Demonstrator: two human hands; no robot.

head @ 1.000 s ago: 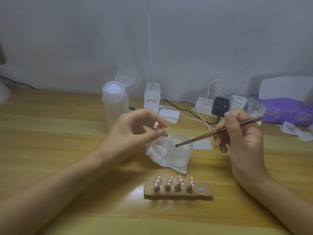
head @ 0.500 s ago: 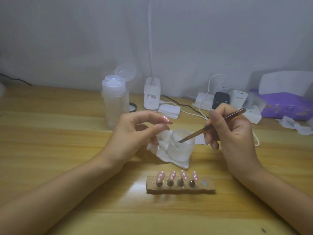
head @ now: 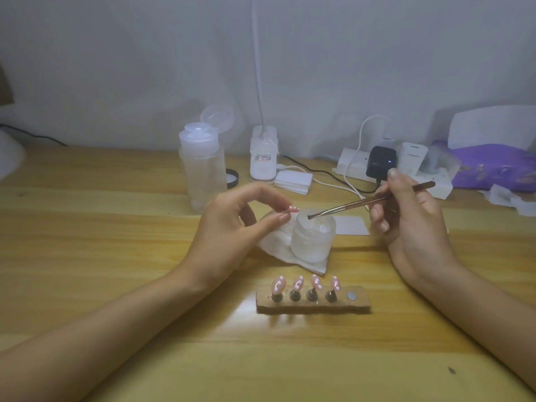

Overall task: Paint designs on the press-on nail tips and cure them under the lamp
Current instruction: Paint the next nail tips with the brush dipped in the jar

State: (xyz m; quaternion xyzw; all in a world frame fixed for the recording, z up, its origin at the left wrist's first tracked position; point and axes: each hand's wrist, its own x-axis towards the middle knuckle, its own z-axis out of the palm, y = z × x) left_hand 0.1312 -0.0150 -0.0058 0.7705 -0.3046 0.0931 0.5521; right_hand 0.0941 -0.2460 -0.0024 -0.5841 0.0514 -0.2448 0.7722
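Pump bottle (head: 203,166) stands at back left, lid flipped up. Left hand (head: 232,224) pinches one pink nail tip (head: 293,209) between thumb and forefinger, raised just left of the frosted jar (head: 313,239). I see the jar sitting on a white wipe (head: 278,250). Nearer me, the wooden holder (head: 313,303) carries four dotted pink tips (head: 306,284) upright on pegs. Right hand (head: 406,216) grips a slim brush (head: 371,202), its tip at the jar's mouth. Power strip (head: 352,166) and purple pack (head: 499,166) lie far right.
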